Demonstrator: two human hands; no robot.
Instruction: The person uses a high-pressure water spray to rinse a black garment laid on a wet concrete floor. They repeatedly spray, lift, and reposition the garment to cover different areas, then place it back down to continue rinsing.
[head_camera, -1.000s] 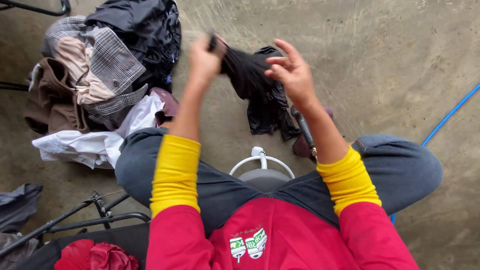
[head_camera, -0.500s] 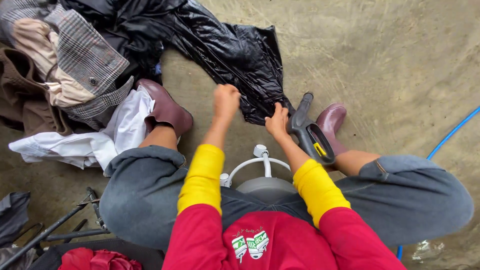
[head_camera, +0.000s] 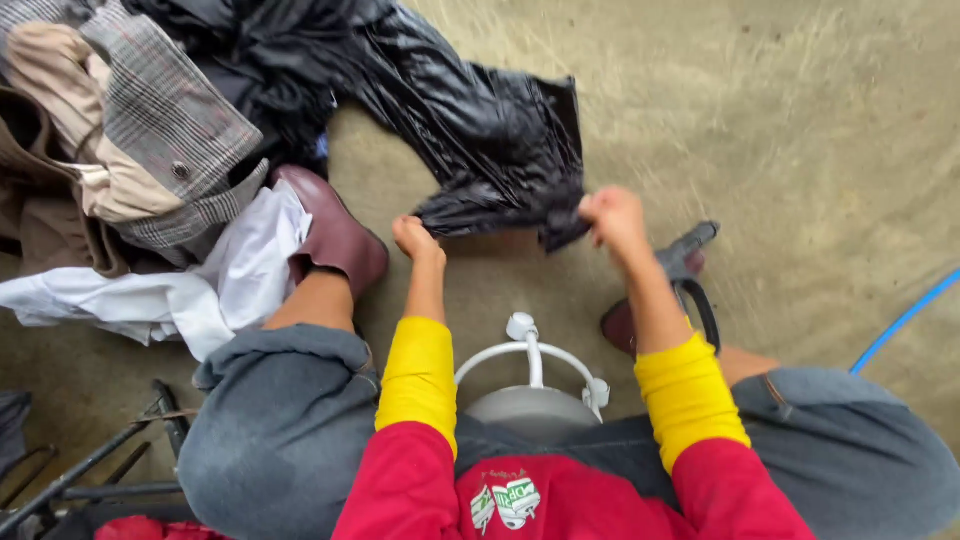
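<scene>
two fists on the hem of a shiny black jacket

head view — looking straight down at a seated person in a red top with yellow sleeves and grey trousers. the left hand (head_camera: 415, 238) is closed into a fist, pinching the near left corner of a black jacket (head_camera: 470, 130). the right hand (head_camera: 612, 215) is closed as well, gripping the near right corner of the same edge. between the fists the hem is pulled fairly straight, just off the concrete floor (head_camera: 800, 130).

the jacket spreads away from the hands toward the far left, where it meets a pile of clothes (head_camera: 120, 150) — plaid, tan and brown pieces, with a white cloth (head_camera: 200, 290) lying nearer. a dark red boot (head_camera: 335, 235) sits just left of the left hand; another boot (head_camera: 655, 300) shows near the right wrist, partly hidden. a white-handled grey appliance (head_camera: 535, 385) stands between the knees. a blue hose (head_camera: 905, 320) crosses the right edge.

the jacket looks light, soft and limp, with a glossy surface that is probably slippery, so it would sag and slide in a loose grip. bunching a corner or seam inside a closed fist, as here, seems the surest hold; the middle of a panel would likely slip.
</scene>
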